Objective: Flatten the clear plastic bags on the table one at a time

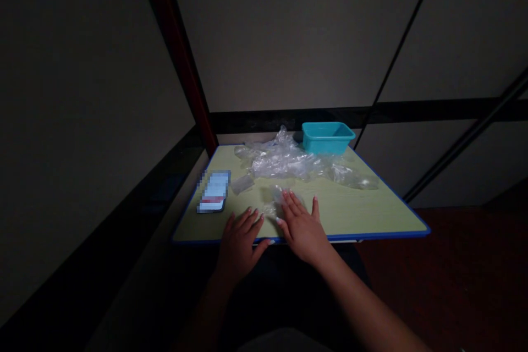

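The right hand [301, 225] lies palm down with its fingers somewhat spread, the fingertips on a small piece of clear plastic film [280, 195] near the middle of the front edge of the pale green tabletop [350, 209]. The left hand [243, 239] rests at that same front edge, palm down, fingers loosely spread, just beside the film; whether it touches the film I cannot tell. Neither hand pinches anything. A heap of crumpled clear plastic bags [289, 159] stretches across the back half of the tabletop, from near the back left corner towards the right edge. A turquoise rectangular basin [328, 140] stands upright at the back right corner, behind the heap. By the left edge lies a lit smartphone [214, 191], its screen blurred, with a small translucent piece [242, 184] just to its right.
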The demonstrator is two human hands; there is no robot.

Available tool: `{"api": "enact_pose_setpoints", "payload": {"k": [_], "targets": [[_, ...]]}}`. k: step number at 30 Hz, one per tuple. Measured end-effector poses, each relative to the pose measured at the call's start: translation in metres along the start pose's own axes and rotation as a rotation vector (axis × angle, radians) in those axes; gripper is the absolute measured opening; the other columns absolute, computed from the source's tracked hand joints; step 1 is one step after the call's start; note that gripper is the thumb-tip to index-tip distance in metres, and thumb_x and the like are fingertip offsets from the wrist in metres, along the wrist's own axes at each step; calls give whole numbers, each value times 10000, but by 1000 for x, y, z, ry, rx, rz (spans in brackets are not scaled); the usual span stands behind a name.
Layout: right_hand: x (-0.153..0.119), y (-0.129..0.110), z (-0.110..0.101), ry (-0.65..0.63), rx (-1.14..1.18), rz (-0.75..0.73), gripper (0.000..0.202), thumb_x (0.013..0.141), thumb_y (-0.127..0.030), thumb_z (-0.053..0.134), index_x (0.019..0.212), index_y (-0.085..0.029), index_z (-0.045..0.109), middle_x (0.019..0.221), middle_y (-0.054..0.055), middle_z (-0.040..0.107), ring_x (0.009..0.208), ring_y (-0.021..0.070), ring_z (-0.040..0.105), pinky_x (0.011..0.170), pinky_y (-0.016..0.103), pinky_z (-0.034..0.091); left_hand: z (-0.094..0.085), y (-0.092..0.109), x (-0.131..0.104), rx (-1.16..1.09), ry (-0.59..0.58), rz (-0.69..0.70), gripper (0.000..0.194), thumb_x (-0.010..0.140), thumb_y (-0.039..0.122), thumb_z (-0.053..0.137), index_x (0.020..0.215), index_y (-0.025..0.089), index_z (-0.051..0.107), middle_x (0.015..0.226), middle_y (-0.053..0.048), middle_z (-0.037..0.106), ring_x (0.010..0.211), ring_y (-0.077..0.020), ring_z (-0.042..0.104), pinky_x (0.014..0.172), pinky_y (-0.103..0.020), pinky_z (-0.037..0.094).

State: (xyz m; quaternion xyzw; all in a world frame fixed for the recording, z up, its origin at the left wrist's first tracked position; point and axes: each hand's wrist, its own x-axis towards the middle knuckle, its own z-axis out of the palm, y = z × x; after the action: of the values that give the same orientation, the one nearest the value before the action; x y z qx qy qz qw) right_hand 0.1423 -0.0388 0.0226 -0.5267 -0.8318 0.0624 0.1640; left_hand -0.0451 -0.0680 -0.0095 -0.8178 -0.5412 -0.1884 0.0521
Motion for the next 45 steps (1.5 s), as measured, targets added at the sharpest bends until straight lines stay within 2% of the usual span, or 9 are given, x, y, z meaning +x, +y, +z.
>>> {"api": "enact_pose_setpoints", "payload": {"k": [9,15,23,31,34,37,39,43,45], "targets": [[-2,2,13,8,-55,-131,542,947,-418,344,1417,-148,349,1497,116,276,1396,240,218,1088,590,-112,1,1,0,-3,13,-1,443,884,415,499,1283,231,552,1336,-80,545,1272,-287,449,1057,-503,305],[-2,5,14,-9,-78,-181,501,940,-425,375,1362,-163,444,1477,128,326,1384,247,252,1098,580,-93,1,1,-1,-12,15,0,433,891,412,488,1278,231,557,1344,-80,536,1270,-282,452,1064,-501,302],[0,7,10,-61,-41,-297,520,942,-396,374,1414,-178,361,1483,93,318,1389,227,241,1102,575,-90,1,2,-1,-28,22,-9,421,904,398,473,1271,209,558,1347,-71,535,1275,-269,448,1071,-495,293],[1,10,12,-46,-59,-304,552,946,-406,369,1441,-172,297,1502,91,267,1398,224,213,1089,578,-124,3,0,-1,-24,42,1,464,897,409,482,1288,165,536,1367,-115,508,1276,-280,442,1062,-497,310],[1,14,15,-63,-67,-301,558,950,-427,351,1445,-176,289,1499,97,277,1396,230,216,1083,590,-122,4,0,-3,-38,99,40,491,880,393,505,1303,142,517,1391,-144,475,1291,-299,419,1058,-515,312],[1,16,17,-82,-65,-305,571,950,-437,344,1453,-180,265,1502,100,272,1397,233,213,1084,602,-99,4,4,-2,-96,121,104,438,874,402,521,1244,172,564,1337,-119,538,1265,-292,449,1086,-529,264],[2,17,16,-97,-48,-295,594,945,-437,356,1464,-177,231,1505,106,262,1398,234,212,1090,607,-67,4,8,1,-140,97,144,506,846,486,553,1246,175,560,1316,-113,559,1244,-280,474,1100,-503,258],[1,18,10,-120,7,-266,583,951,-387,333,1480,-211,163,1518,91,228,1401,227,202,1094,614,-7,6,10,9,-174,44,191,929,614,778,597,1279,132,530,1347,-162,519,1252,-318,461,1105,-503,256],[0,18,7,-118,17,-264,578,953,-364,319,1484,-229,136,1526,77,210,1403,230,193,1092,619,14,7,9,12,-178,26,190,1002,567,828,572,1272,117,534,1344,-175,518,1252,-324,463,1115,-506,230]]}}
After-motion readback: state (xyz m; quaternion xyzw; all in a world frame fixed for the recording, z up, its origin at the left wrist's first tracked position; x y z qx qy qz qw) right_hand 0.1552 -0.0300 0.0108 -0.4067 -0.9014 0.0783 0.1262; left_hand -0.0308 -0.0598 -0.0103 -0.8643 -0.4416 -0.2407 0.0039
